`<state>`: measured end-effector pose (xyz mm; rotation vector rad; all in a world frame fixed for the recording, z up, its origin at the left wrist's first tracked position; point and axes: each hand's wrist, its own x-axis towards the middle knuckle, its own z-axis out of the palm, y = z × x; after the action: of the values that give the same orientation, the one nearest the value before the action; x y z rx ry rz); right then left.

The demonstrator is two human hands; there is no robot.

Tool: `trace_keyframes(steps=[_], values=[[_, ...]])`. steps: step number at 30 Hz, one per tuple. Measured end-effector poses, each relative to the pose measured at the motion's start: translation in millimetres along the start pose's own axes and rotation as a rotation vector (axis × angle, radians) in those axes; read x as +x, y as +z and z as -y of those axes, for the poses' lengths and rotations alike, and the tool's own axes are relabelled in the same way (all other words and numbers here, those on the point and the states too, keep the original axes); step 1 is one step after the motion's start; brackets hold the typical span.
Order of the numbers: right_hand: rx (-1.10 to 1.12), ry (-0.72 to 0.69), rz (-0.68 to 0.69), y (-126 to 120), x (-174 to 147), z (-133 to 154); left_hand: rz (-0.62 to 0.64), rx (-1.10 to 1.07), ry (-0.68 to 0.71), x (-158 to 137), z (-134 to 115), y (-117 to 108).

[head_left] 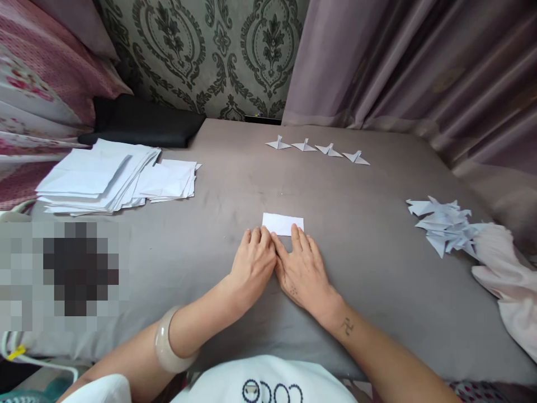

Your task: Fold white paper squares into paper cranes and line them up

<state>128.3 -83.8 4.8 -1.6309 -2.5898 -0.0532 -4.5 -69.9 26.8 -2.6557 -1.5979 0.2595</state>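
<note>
A small white sheet of paper (282,223), folded into a narrow rectangle, lies flat on the grey cloth in front of me. My left hand (254,258) is at its lower left corner, fingers bent down and drawn together, with the thumb hidden. Flat over the paper's lower right part rests my right hand (302,266), its fingers stretched out and the index fingertip on the sheet. The two hands touch near the paper's near edge, which they partly cover.
Stacks of white paper (84,173) and smaller white sheets (170,179) lie at left, before a folded black cloth (142,120). Several paper cranes (329,150) stand in a row at the back. A heap of folded paper cranes (447,224) lies at right beside pale fabric (503,268).
</note>
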Motion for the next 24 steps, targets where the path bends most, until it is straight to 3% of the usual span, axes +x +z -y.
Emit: trace_keyframes(steps=[8,21,24], values=[[0.049,0.071,0.027,-8,2,-1,0.018,-0.005,-0.029,-2,3,-2],[0.059,0.157,0.005,-13,-4,-30,0.003,-0.116,-0.024,-1,14,-5],[0.073,0.175,-0.032,-13,-4,-38,-0.049,-0.158,-0.07,0,20,1]])
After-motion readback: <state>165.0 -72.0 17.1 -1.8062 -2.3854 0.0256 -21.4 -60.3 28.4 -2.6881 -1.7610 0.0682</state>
